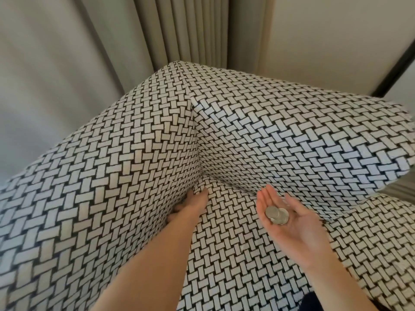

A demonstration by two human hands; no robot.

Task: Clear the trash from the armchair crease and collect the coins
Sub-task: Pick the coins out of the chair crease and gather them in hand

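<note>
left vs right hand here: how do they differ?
Pose: the left hand is back-up and reaching forward, while the right hand is palm-up with straight fingers.
Place: the left hand is pushed into the armchair crease, fingertips hidden, while the right hand is held above the seat.
Load: the right hand carries coins on its palm. Whether the left hand holds anything cannot be seen.
Shared: both are bare.

An armchair (280, 135) covered in black-and-white basket-weave fabric. A left hand (190, 207) is tucked into its corner crease (203, 176), fingertips hidden.
</note>
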